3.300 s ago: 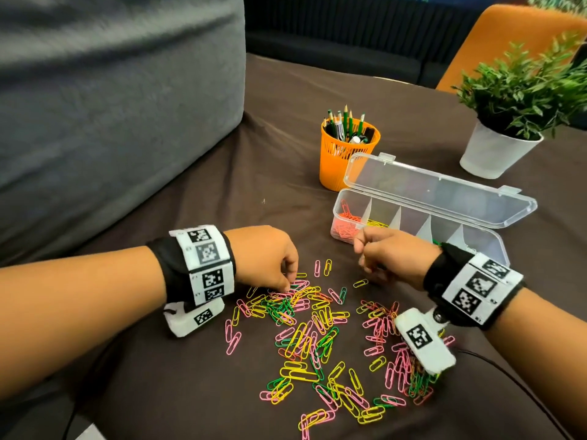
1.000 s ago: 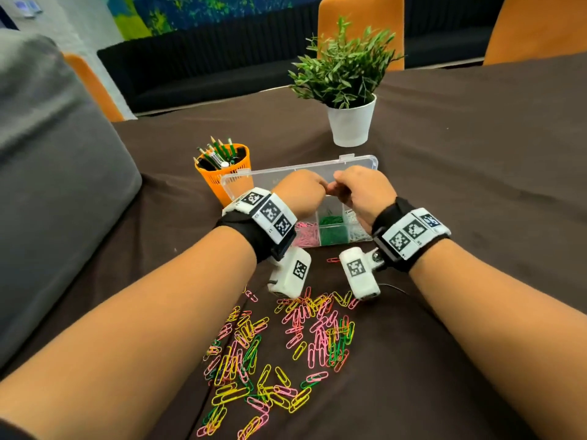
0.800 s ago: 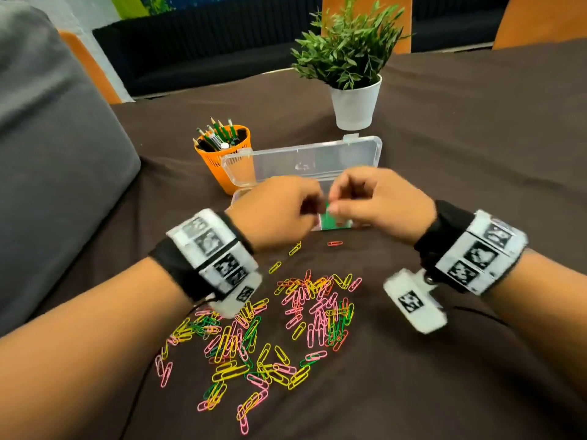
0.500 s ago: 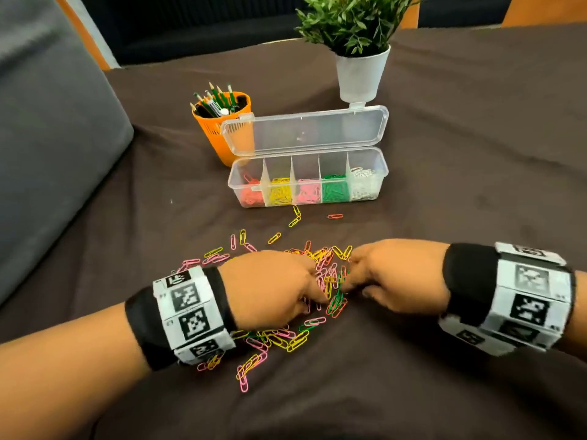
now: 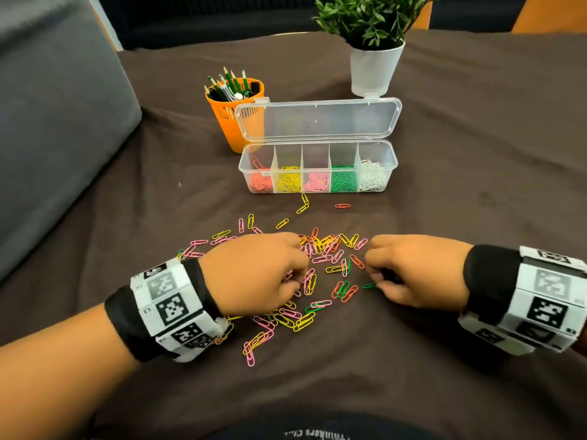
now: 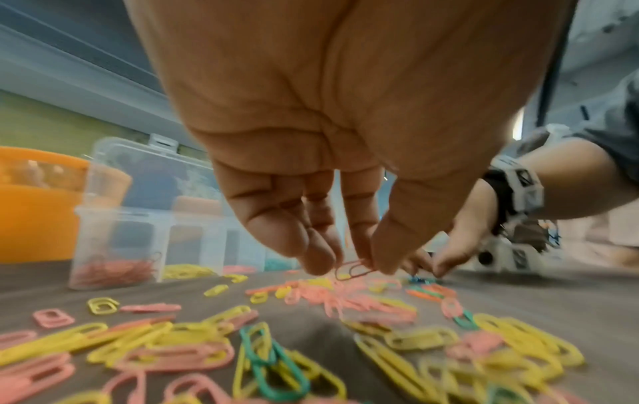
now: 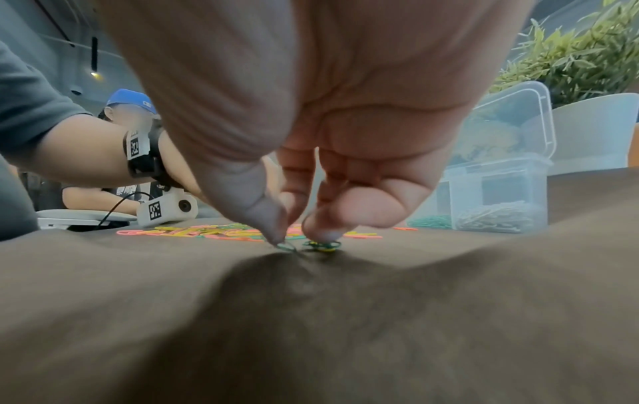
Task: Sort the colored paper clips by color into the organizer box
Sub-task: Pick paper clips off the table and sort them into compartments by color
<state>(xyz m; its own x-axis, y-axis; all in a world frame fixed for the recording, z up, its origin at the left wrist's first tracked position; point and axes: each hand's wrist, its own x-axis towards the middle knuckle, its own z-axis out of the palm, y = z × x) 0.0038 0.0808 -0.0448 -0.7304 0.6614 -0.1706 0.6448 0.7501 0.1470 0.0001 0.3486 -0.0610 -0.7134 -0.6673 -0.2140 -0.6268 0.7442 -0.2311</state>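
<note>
Loose pink, yellow, green and orange paper clips (image 5: 320, 268) lie scattered on the brown cloth. Behind them stands the clear organizer box (image 5: 317, 168), lid up, with orange, yellow, pink, green and white clips in separate compartments. My left hand (image 5: 254, 274) hovers over the pile's left side and pinches a pink clip (image 6: 352, 270) between thumb and fingers. At the pile's right edge my right hand (image 5: 409, 274) is down on the cloth, thumb and fingertips closing on a green clip (image 7: 287, 247); another green clip (image 7: 321, 245) lies under a fingertip.
An orange pencil cup (image 5: 235, 112) stands left of the box and a potted plant (image 5: 374, 42) behind it. A grey cushion (image 5: 54, 122) borders the table on the left. One orange clip (image 5: 342, 205) lies alone near the box front.
Both hands came back from the organizer box to the loose pile. They now sit a little further apart, each picking at a clip.
</note>
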